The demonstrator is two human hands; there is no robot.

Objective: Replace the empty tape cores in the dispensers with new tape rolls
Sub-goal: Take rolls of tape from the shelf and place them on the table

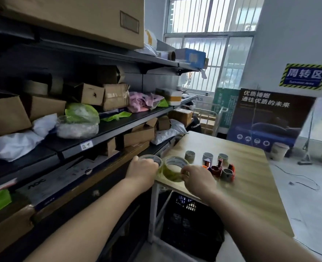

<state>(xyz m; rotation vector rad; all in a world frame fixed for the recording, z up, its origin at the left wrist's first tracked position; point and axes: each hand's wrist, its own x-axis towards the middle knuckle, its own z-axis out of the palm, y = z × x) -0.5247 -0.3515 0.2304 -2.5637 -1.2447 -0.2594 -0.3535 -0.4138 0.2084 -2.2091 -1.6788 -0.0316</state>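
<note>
Each hand carries a new roll of clear yellowish tape at the left edge of the wooden table (249,178). My left hand (142,170) grips one tape roll (152,159) just off the table's edge. My right hand (199,179) grips the other tape roll (172,170) over the table's near-left corner. The two rolls almost touch. To the right stand red-orange tape dispensers (219,170) holding grey cores. Behind them three empty grey cores (189,156) stand in a row.
A dark metal shelf rack (107,129) packed with cardboard boxes and plastic bags runs along the left, close to my left arm. A black plastic crate (192,224) sits under the table. A paper cup (279,150) stands beyond the table's far corner.
</note>
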